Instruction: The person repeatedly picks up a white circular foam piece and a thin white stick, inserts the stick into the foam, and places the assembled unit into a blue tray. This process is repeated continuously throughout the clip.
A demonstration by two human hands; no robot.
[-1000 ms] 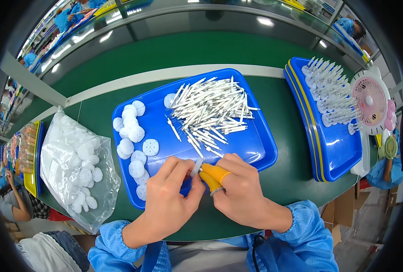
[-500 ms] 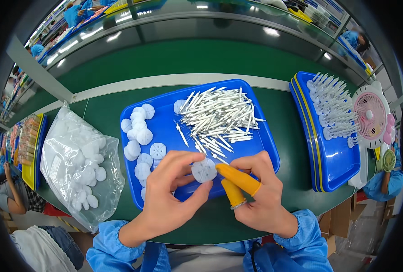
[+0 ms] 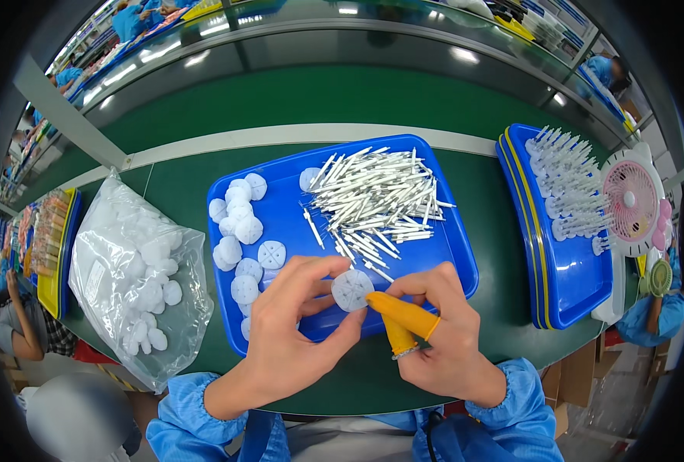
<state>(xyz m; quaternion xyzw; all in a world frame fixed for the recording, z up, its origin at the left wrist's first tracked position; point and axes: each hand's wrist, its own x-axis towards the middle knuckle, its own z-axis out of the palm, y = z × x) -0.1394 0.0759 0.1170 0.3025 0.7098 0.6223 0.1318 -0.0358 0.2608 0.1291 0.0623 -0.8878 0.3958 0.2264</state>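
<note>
My left hand (image 3: 296, 339) pinches a round, whitish plastic disc (image 3: 351, 290) at its rim between thumb and forefinger. The disc's face, marked with lines and small holes, is turned up. My right hand (image 3: 438, 331) wears yellow finger cots on thumb and forefinger. Those two fingers are closed together, and the forefinger tip touches the disc's right edge; anything between them is hidden. Beneath my hands lies a blue tray (image 3: 280, 223). Similar discs (image 3: 240, 208) lie along its left side, and a heap of thin white sticks (image 3: 380, 192) fills its upper right.
A clear plastic bag of white discs (image 3: 138, 285) lies at left. On the right, stacked trays (image 3: 580, 289) hold discs with upright sticks (image 3: 569, 185), beside a pink-and-white fan (image 3: 629, 199). A yellow tray (image 3: 49, 292) stands far left. Other people work around the green bench (image 3: 280, 100).
Both hands keep nearly the same pose, with the disc still held between them. The view has shifted slightly. A blurred round grey shape now shows at the lower left.
</note>
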